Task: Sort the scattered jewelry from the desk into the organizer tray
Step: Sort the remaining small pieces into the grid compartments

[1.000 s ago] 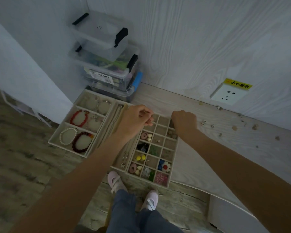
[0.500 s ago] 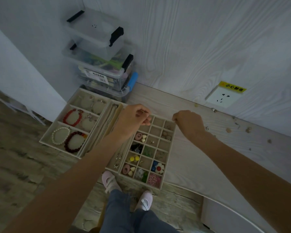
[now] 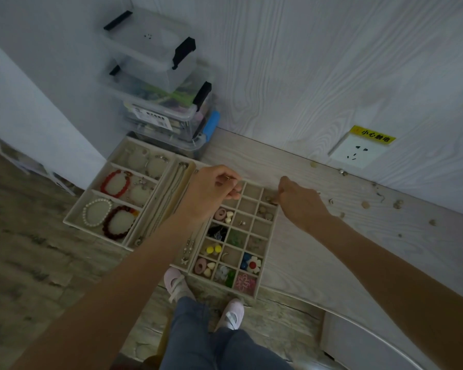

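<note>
Hands over tray, far end

Pale wood-grain desk (image 3: 318, 252) against matching wall, socket (image 3: 354, 153) above. Stacked clear bins (image 3: 158, 84) beyond fingers. Organizer tray (image 3: 269, 249), long axis running away from body: bracelets left, small pieces in grid. Left hand (image 3: 211, 193) fingers curled, pinching something tiny, unidentifiable. Right hand (image 3: 297, 201) fingers curled over far-right cell; contents unclear. Loose jewelry (image 3: 365, 204) scattered right of fingers.

Head camera: one wide view, worn high, facing forward-down onto desk (image 3: 332, 252), tray (image 3: 262, 252) and wall (image 3: 305, 76); close range.
</note>
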`<state>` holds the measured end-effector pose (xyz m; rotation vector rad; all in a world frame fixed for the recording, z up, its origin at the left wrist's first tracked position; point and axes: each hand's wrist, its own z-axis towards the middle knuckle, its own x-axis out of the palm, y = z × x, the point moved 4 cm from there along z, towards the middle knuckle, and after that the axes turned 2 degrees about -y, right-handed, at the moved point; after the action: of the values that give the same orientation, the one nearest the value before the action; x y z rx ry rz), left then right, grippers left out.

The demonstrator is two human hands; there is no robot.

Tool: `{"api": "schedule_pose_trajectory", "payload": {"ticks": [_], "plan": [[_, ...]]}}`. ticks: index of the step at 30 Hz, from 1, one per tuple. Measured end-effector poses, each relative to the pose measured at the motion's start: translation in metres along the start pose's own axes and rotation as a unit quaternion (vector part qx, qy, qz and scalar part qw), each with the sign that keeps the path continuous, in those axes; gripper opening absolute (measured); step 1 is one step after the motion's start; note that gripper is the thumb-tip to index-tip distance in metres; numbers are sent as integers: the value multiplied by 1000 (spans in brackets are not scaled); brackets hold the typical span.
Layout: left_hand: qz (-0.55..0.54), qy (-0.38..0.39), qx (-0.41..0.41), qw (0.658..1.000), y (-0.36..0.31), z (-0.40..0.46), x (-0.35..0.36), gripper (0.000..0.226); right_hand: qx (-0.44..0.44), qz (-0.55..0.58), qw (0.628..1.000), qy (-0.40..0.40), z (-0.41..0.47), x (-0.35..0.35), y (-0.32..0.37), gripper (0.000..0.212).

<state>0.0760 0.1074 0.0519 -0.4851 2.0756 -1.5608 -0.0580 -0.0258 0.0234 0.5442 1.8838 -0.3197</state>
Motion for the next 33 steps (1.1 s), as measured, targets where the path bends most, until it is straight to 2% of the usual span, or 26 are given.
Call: {"api": "schedule_pose_trajectory", "payload": {"ticks": [5, 9, 12, 21, 24, 26, 28, 30, 33], "plan": [[-4, 4, -3, 1000, 0, 0, 2, 15, 4, -2, 999, -41, 1, -4, 0, 5], [2, 3, -4, 1000, -2, -1, 5, 16, -6, 28, 997, -72, 13, 3, -2, 21], [-5, 4, -2, 1000, -3, -2, 6, 15, 22, 43, 996, -75, 19, 8, -2, 20], [0, 1, 3, 1000, -2, -5, 3, 15, -1, -59, 998, -39, 28, 0, 11, 19], [-2, 1, 1, 1000, -3, -5, 3, 15, -2, -51, 999, -19, 32, -4, 11, 18], [-1, 2, 3, 1000, -4, -5, 2, 16, 16, -5, 1000, -11, 33, -9, 5, 18], [-2, 4, 3, 1000, -5, -4, 1, 16, 37, 39, 998, -41, 31, -14, -2, 19], [-3, 7, 2, 1000, -5, -4, 1, 15, 42, 29, 996, -73, 27, -15, -4, 20], [0, 12, 2, 1000, -5, -4, 4, 15, 28, -6, 997, -68, 24, -7, 1, 17]]}}
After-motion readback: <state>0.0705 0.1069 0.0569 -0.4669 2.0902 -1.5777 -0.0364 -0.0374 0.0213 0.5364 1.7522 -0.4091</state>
